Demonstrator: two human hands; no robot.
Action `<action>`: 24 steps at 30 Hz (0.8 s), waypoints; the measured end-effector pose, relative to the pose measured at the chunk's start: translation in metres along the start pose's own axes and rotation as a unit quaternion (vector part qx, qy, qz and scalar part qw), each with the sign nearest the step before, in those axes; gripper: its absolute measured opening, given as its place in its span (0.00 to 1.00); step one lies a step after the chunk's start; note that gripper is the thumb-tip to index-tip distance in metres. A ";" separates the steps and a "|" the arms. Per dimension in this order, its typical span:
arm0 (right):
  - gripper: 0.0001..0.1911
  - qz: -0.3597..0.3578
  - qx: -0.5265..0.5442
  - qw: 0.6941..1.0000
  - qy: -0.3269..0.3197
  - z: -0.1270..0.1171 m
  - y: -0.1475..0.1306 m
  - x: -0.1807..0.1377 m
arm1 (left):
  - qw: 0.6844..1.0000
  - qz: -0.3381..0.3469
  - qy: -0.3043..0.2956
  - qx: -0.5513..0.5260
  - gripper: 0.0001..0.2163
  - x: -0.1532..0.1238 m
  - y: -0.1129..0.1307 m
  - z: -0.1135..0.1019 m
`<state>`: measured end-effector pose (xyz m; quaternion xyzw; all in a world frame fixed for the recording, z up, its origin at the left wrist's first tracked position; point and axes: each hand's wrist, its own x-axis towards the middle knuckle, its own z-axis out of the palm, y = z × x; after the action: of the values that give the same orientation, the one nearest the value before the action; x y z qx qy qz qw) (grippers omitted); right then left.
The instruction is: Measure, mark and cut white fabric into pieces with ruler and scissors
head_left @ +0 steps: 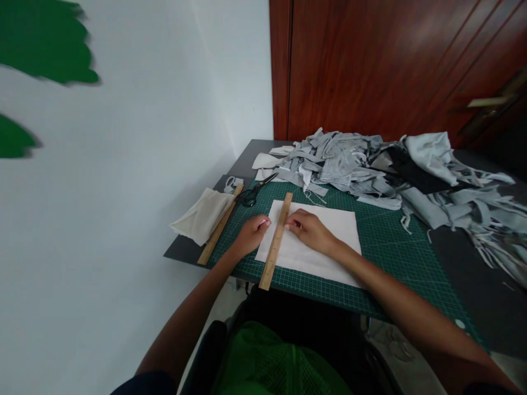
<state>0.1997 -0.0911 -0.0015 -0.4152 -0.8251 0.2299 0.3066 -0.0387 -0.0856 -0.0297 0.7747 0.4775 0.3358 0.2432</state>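
Note:
A white rectangle of cloth [325, 258] lies flat on the green cutting mat [391, 241]. Across its left part runs a wooden ruler [276, 244], tilted, its near end jutting past the table edge. My left hand [250, 235] is closed at the cloth's left edge, thumb and fingers together; something small and pale shows at the fingertips, too small to name. On the other side of the ruler, my right hand [310, 230] rests over the cloth, fingers pinched close to the ruler's edge. Whatever its fingertips hold, if anything, is hidden.
Black scissors [256, 191] lie beyond my left hand. A second wooden ruler [220, 226] and folded cream cloth [203, 215] are at the left, by the white wall. Grey fabric scraps [341, 159] heap across the back and right, before a wooden door [370, 66].

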 end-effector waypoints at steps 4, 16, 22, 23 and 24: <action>0.04 -0.027 0.016 0.999 0.010 0.018 -0.001 -0.007 | 1.000 0.012 0.000 -0.025 0.10 -0.001 0.001 0.000; 0.11 -0.084 -0.082 0.993 0.000 0.026 0.004 -0.011 | 1.000 0.018 0.024 -0.002 0.10 -0.003 0.000 -0.002; 0.15 -0.084 -0.151 0.985 -0.024 0.024 -0.003 -0.014 | 0.999 0.014 0.030 -0.015 0.10 -0.003 -0.002 0.000; 0.15 -0.084 -0.162 0.983 -0.022 0.024 -0.004 -0.014 | 0.999 0.014 0.032 -0.016 0.10 -0.004 -0.002 0.000; 0.16 -0.085 -0.168 0.982 -0.021 0.025 -0.005 -0.015 | 0.999 0.016 0.034 -0.017 0.10 -0.004 -0.002 0.000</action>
<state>0.1868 -0.1091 -0.0206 -0.3842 -0.8906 0.0698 0.2332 -0.0410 -0.0880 -0.0326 0.7659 0.4678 0.3738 0.2344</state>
